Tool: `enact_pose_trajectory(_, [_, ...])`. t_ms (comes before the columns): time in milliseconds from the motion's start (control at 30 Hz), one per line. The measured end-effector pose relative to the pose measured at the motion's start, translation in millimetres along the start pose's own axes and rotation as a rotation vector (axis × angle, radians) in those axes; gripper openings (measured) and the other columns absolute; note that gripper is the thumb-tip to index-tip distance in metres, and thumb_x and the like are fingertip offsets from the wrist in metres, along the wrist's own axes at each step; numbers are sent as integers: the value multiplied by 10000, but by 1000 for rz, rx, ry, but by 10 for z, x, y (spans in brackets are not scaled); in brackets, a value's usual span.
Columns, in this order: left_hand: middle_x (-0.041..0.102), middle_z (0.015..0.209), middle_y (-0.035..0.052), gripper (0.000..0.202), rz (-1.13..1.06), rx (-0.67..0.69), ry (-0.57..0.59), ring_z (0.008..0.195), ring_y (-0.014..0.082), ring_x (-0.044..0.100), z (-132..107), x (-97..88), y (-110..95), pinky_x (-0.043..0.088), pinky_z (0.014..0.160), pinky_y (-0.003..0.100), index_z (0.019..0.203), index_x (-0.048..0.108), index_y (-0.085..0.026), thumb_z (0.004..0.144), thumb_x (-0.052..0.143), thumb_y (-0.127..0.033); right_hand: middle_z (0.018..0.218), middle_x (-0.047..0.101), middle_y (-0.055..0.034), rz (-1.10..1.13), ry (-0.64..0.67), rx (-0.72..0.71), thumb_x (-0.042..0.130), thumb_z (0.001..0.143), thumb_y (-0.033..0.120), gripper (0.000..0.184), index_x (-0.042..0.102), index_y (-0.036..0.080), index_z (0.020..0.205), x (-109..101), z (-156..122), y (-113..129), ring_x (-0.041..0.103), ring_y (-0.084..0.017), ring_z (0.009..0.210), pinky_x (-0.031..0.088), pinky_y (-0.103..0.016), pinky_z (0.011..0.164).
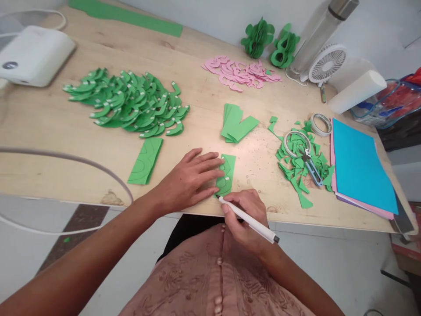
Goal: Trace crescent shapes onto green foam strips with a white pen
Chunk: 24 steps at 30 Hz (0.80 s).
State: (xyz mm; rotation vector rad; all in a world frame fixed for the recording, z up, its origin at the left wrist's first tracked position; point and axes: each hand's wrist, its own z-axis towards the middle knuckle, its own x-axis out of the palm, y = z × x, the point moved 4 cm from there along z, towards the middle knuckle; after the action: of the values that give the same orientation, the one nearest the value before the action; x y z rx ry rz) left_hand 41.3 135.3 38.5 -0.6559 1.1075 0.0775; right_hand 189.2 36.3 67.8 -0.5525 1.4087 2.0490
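My left hand (194, 180) lies flat with its fingers spread, the tips pressing on a small green paper rectangle (230, 164) near the table's front edge. Curved pencil-like lines and a small white patch show on that paper. In my right hand (248, 215) is a white pen (251, 219) with a dark tip, which meets the paper's lower left corner. To the left lies a stack of green paper strips (144, 162) with curved outlines drawn on it. Beyond my hands, several plain green strips (237, 125) are fanned out.
A big pile of green curved cut-outs (131, 103) lies left; pink cut-outs (240, 72) sit farther back. Rightward are green scraps (301, 186), small scissors (312, 166), tape rolls (320, 124) and blue sheets (363, 166). A fan (327, 63) and white box (37, 55) stand behind.
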Motion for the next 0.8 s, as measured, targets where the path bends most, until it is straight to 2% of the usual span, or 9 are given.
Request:
enact_pose_trajectory(533, [614,1398,88,258,22,24,-11,1386,279,476,-1,0,-5,286,1162,519,1154,656,-223,984,501,-339,800,747,-15,-21,48,-12,560,903,183,87,634,227,916,24,-2,-8,677,-177,712,472,-356,736])
enact_pose_trajectory(800, [620,1388,93,254,26,39,-26,1378,283,483,-4,-2,-20,290,1157,514,1155,652,-211,987,502,-328,798,743,-14,-26,32,-28,574,900,166,74,635,205,912,35,-9,-12,668,-170,718,452,-343,745])
